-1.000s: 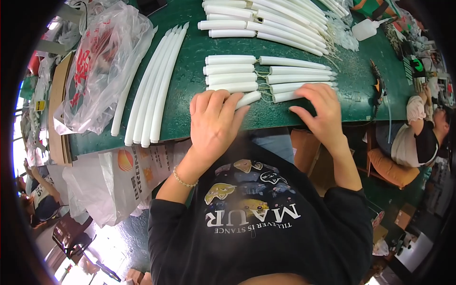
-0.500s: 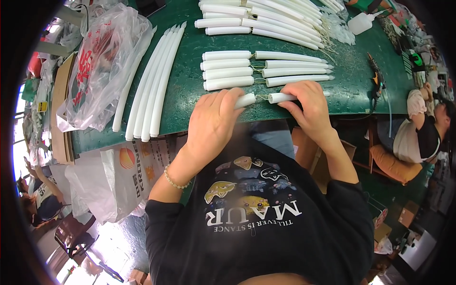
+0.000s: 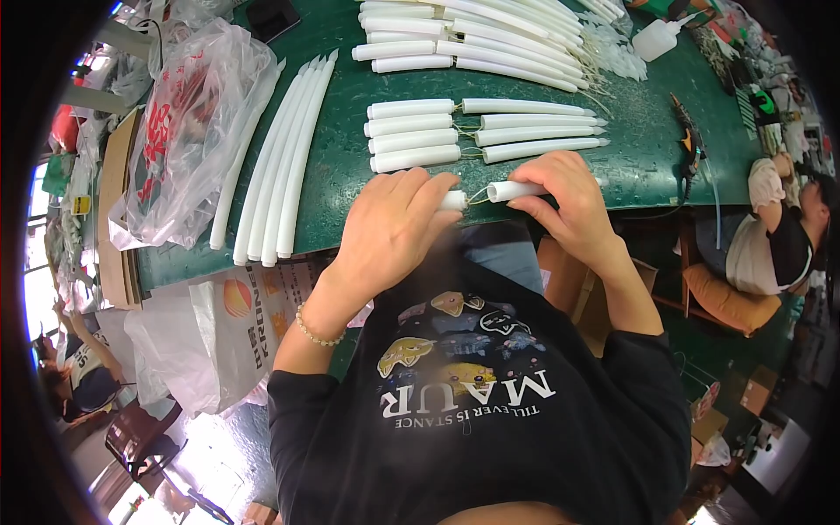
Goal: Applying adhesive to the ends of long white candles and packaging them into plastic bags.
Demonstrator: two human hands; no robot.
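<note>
We see a short white tube (image 3: 453, 200) and a long white tube (image 3: 510, 191) lying end to end near the table's near edge, apart, with thin wires (image 3: 477, 197) bridging the gap. The short tube is under the left hand (image 3: 394, 223), its right end sticking out past the fingers; the back of the hand hides most of it, but the fingers seem to be curled around it. The right hand (image 3: 564, 197) pinches the long tube close to its hollow left end, thumb on the near side and fingers over the far side, so the opening pokes out to the left of the grip.

Just beyond, we have four short pieces (image 3: 415, 143) at left and four long pieces (image 3: 534, 135) at right, paired by wires. Farther off lies a bigger pile of white tubes (image 3: 516, 61), with a white bottle (image 3: 656, 39) to its right. To the left, four whole sticks (image 3: 293, 166) lie side by side, a fifth next to a clear plastic bag (image 3: 188, 149). On the right of the green table (image 3: 647, 157) we find a black-and-orange tool (image 3: 689, 149); past it, another person (image 3: 757, 249) sits.
</note>
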